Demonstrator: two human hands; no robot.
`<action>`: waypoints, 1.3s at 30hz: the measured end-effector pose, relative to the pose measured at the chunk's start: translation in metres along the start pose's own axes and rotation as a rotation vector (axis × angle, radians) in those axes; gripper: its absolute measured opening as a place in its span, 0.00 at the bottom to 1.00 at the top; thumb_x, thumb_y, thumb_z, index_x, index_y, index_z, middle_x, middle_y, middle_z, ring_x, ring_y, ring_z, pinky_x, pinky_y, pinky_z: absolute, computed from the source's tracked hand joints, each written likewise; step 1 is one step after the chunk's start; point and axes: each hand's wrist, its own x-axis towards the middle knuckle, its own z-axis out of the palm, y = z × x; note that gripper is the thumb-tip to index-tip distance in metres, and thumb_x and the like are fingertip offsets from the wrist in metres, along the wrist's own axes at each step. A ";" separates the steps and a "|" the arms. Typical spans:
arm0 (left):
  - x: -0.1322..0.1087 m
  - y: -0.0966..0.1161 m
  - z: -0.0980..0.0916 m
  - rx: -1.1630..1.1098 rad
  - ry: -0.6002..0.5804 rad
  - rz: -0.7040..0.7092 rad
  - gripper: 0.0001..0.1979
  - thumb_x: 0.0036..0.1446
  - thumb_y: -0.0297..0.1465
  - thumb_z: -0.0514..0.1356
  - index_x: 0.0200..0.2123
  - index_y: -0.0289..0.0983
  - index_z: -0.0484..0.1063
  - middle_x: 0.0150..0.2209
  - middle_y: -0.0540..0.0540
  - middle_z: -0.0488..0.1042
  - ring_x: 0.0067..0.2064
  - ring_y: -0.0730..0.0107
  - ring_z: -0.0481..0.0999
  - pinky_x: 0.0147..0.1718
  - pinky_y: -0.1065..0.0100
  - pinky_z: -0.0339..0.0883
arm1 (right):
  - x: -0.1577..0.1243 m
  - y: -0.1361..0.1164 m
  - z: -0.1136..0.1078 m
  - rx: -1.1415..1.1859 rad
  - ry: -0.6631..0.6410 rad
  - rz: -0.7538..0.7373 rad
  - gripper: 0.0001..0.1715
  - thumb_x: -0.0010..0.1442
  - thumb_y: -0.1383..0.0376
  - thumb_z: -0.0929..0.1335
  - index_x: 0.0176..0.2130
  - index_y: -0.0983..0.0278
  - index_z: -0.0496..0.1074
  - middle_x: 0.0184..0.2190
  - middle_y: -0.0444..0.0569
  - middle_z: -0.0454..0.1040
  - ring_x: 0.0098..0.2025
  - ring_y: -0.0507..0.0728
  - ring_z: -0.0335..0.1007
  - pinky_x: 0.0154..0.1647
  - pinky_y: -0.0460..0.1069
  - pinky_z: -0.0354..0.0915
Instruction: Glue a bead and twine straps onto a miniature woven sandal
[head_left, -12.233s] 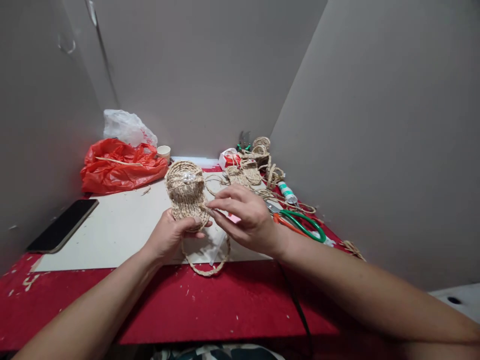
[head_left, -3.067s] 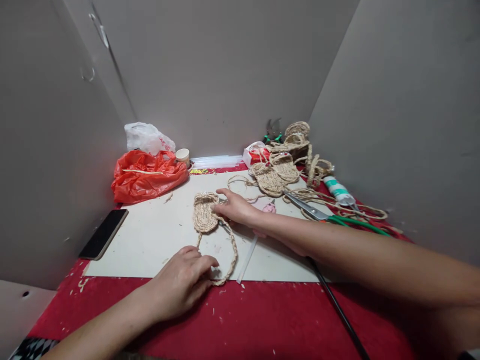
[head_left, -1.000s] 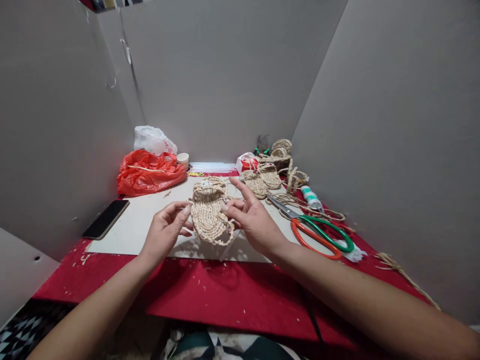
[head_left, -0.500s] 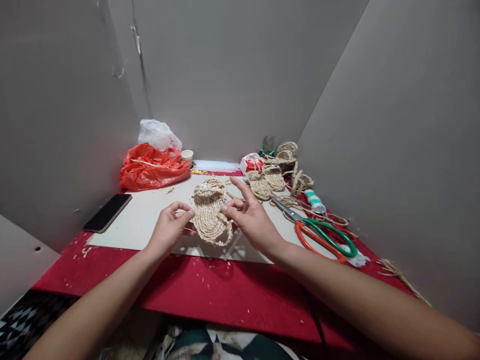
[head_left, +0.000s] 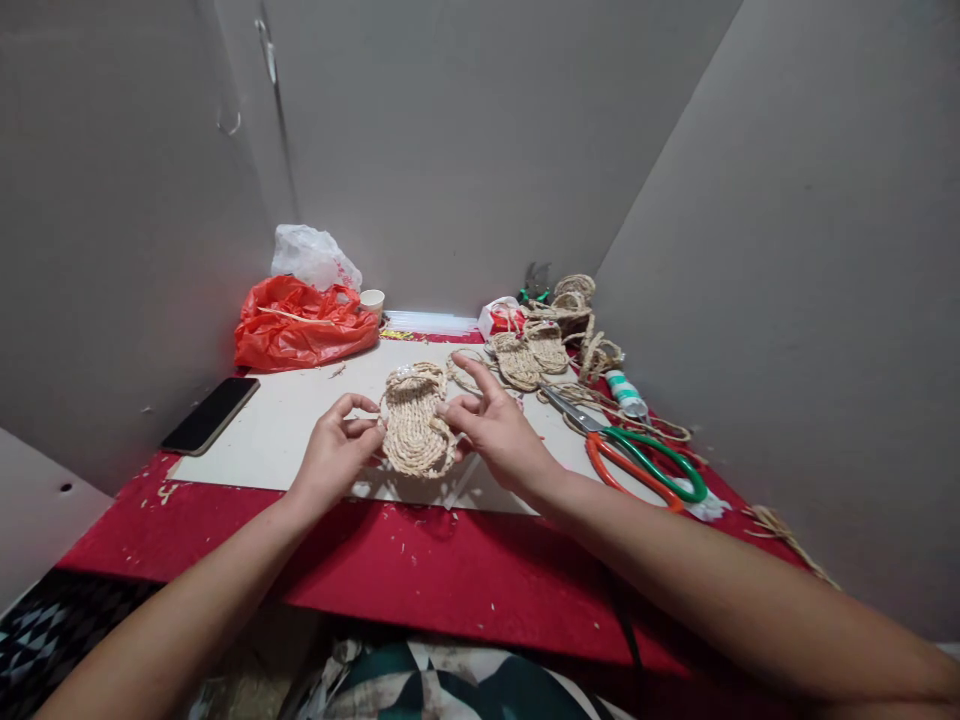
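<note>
A small woven straw slipper point(head_left: 417, 425) is held up above the pale board point(head_left: 292, 420), its sole made of coiled cord and a strap band at the far end. My left hand point(head_left: 343, 445) pinches its left edge between thumb and fingers. On the other side, my right hand point(head_left: 495, 430) grips the right edge near a loop of straw cord, with the index finger stretched out. Part of the slipper's right edge is covered by the right fingertips. A loose loop of cord point(head_left: 463, 362) shows just behind the right index finger.
Big scissors point(head_left: 637, 455) with green and orange handles lie at right, near more straw slippers point(head_left: 517, 360), cord and a green-and-white roll point(head_left: 627, 393). A phone point(head_left: 211, 415), red plastic bag point(head_left: 304, 325) and paper cup point(head_left: 372, 301) are at left. Grey partitions point(head_left: 465, 150) surround the table.
The slipper has tilted slightly in my hands, and the cord at its lower right now sits closer against the sole. The whole view has shifted a little. Both hands keep their hold.
</note>
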 end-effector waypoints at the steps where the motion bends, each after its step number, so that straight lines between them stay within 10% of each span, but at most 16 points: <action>1: 0.000 -0.001 0.000 0.006 0.000 0.010 0.18 0.45 0.34 0.66 0.36 0.39 0.62 0.21 0.56 0.71 0.22 0.76 0.70 0.24 0.74 0.65 | 0.000 0.000 0.000 0.004 -0.001 0.008 0.51 0.50 0.63 0.71 0.67 0.62 0.48 0.20 0.35 0.62 0.21 0.49 0.57 0.15 0.43 0.64; 7: -0.001 -0.006 -0.005 0.222 -0.077 0.114 0.11 0.55 0.39 0.60 0.33 0.36 0.68 0.23 0.53 0.69 0.25 0.76 0.69 0.26 0.74 0.65 | -0.001 0.001 0.000 -0.005 -0.023 0.044 0.50 0.49 0.66 0.70 0.66 0.62 0.49 0.19 0.35 0.63 0.19 0.48 0.57 0.14 0.43 0.64; 15: -0.020 0.010 -0.023 0.605 -0.375 0.232 0.19 0.61 0.34 0.54 0.53 0.37 0.71 0.48 0.41 0.77 0.42 0.64 0.78 0.43 0.65 0.70 | 0.001 0.000 -0.006 0.034 0.010 0.167 0.47 0.48 0.67 0.70 0.64 0.62 0.53 0.20 0.36 0.65 0.18 0.49 0.62 0.14 0.43 0.62; 25: -0.021 0.006 -0.025 0.979 -0.235 0.760 0.15 0.62 0.31 0.54 0.49 0.39 0.75 0.35 0.42 0.76 0.35 0.68 0.76 0.35 0.69 0.68 | -0.002 -0.008 -0.003 0.100 0.054 0.207 0.41 0.50 0.70 0.70 0.61 0.61 0.59 0.22 0.40 0.70 0.17 0.49 0.62 0.13 0.43 0.62; 39: -0.019 -0.001 -0.013 0.833 0.067 0.852 0.15 0.62 0.26 0.52 0.49 0.36 0.72 0.41 0.39 0.76 0.43 0.64 0.75 0.44 0.65 0.68 | -0.012 -0.012 0.005 0.251 0.037 0.081 0.44 0.48 0.65 0.72 0.62 0.63 0.57 0.20 0.35 0.64 0.18 0.46 0.58 0.15 0.42 0.62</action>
